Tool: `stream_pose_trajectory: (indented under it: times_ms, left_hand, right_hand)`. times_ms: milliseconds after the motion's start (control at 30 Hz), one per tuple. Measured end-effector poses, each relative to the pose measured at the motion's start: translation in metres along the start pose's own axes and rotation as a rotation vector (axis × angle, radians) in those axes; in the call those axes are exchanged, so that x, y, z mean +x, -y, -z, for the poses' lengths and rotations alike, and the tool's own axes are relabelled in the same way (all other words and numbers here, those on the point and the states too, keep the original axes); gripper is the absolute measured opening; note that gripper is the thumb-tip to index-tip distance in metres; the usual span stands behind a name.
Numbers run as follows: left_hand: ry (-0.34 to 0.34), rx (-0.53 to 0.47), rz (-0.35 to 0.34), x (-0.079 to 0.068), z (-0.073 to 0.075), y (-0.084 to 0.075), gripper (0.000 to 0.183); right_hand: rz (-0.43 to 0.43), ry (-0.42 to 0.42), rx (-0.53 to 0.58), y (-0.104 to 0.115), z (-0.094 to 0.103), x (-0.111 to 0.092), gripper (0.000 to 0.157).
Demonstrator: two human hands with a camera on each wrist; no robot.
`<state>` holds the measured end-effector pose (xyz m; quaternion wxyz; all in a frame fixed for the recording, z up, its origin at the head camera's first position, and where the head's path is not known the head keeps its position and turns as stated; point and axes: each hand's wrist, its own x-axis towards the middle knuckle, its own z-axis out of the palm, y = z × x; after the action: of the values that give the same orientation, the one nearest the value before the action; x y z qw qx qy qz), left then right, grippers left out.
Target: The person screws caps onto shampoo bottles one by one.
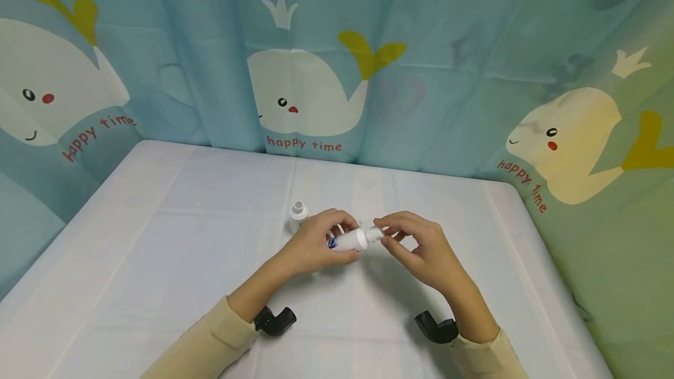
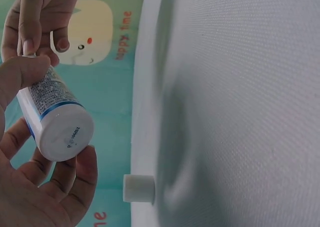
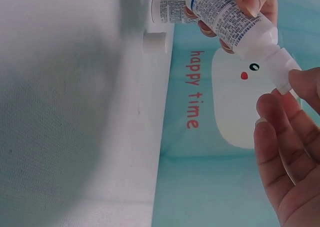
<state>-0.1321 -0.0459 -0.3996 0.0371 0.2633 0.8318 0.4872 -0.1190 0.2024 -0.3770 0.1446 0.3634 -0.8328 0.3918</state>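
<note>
My left hand (image 1: 318, 241) grips a small white bottle (image 1: 348, 241), tilted above the table with its neck toward the right. Dense print and a blue band show on the bottle's label in the left wrist view, and its round base (image 2: 67, 134) faces that camera. At the neck is a white cap (image 3: 281, 69), pinched between the thumb and fingertips of my right hand (image 1: 421, 245). Behind my left hand a second white bottle (image 1: 298, 213) stands upright with its narrow mouth uncovered; my hand hides part of it.
A short white cylinder (image 2: 139, 188), like a cap, stands on the white-covered table (image 1: 184, 285). Blue-green curtains (image 1: 447, 110) printed with whales hang along the table's back and sides. Black curved mounts (image 1: 279, 321) sit at both wrists.
</note>
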Motion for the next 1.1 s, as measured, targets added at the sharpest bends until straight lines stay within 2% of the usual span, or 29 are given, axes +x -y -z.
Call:
stream_pose_trajectory:
  times_ms: [400, 633, 1100]
  left_hand:
    - [0.013, 0.002, -0.013, -0.0007, 0.0006, 0.001, 0.036]
    - [0.016, -0.005, -0.004, 0.0001, 0.0015, 0.0001, 0.036]
    - [0.009, -0.002, -0.017, 0.0002, 0.0013, -0.0001, 0.036]
  right_hand:
    - [0.014, 0.005, 0.024, 0.0008, -0.0004, 0.0003, 0.034]
    - [0.054, -0.023, 0.021, 0.0005, -0.0017, 0.0027, 0.031]
    - [-0.01, 0.001, 0.006, 0.0003, -0.0025, 0.0, 0.029]
